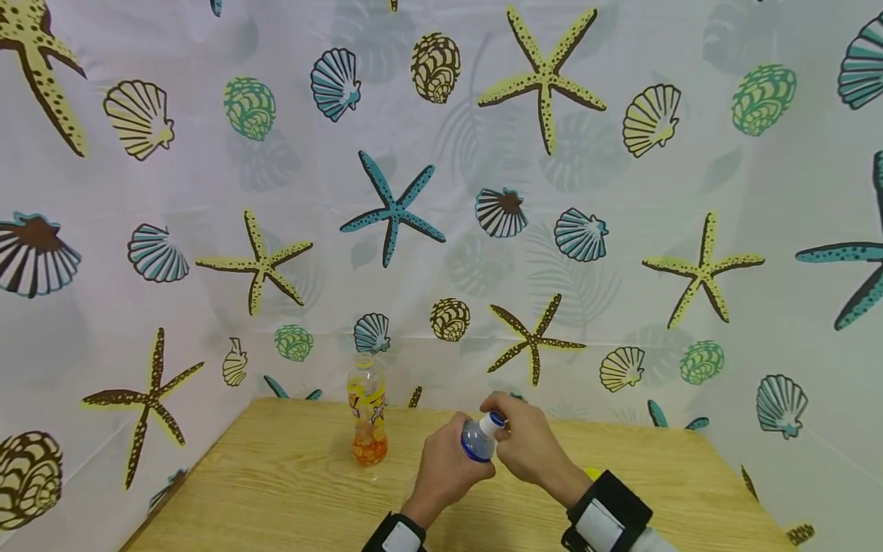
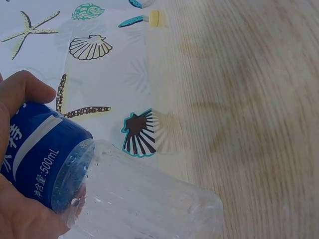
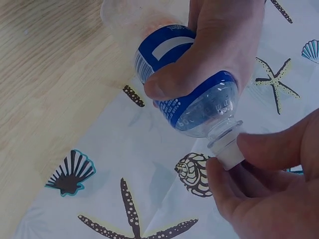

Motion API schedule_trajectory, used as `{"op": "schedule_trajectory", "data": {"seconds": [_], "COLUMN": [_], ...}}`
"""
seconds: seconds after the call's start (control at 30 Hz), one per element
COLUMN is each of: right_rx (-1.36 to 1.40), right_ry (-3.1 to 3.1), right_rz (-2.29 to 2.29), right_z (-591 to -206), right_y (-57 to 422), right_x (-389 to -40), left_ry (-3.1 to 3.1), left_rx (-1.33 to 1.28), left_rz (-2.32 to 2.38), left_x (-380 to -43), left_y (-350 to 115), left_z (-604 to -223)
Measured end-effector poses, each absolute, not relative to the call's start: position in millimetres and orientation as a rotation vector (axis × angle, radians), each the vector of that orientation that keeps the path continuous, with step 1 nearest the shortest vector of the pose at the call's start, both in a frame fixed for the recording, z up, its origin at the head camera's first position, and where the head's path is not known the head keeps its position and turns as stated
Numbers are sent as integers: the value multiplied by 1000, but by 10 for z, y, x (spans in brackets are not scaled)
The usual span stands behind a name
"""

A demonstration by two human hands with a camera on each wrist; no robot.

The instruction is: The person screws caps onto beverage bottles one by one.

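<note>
My left hand [image 1: 448,456] grips a clear plastic water bottle [image 3: 207,107] round its blue label [image 2: 42,154], holding it tilted off the table. No liquid shows in its lower part in the left wrist view. At the mouth of the bottle, the thumb and fingers of my right hand [image 1: 527,441] pinch a white bottle cap [image 3: 229,152]. In the right wrist view the cap sits at the end of the neck, just beyond the neck ring. The cap's top looks blue in the head view.
A second bottle [image 1: 368,414], with a yellow patterned label and some orange liquid, stands to the left on the wooden table [image 1: 276,475]. A small yellow cap [image 2: 154,19] lies near the table's edge. Behind hangs a white curtain [image 1: 414,138] printed with shells and starfish.
</note>
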State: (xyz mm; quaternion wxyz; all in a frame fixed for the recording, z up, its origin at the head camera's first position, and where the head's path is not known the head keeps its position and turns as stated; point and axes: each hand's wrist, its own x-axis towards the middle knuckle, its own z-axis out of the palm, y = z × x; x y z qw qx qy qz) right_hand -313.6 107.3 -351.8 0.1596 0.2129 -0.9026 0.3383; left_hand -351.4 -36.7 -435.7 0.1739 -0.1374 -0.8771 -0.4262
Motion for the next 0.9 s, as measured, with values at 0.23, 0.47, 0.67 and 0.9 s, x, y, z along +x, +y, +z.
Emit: {"op": "schedule_trajectory", "data": {"seconds": [0.23,0.47,0.67,0.9], "right_rx": [603,588,499,459], "right_ry": [-2573,-2561,-2593,-2607], "right_rz": [937,890,899,918], "right_z": [-3532,-3529,-3556,-3579], "right_y": [1078,1081,1068,1083], "right_x": [-3150,-3167,-3198,-3203], "left_ry": [-2489,-2491,-2495,-2507], "left_rx": [-390,-386,-382,-387], "left_rz": [-1198,-1208,-1212,-1199], "left_x": [-3520,-3513,-3502,-3507], "left_y": [-365,-374,-375,-380], "left_z": [-4362,-4359,-4355,-4364]}}
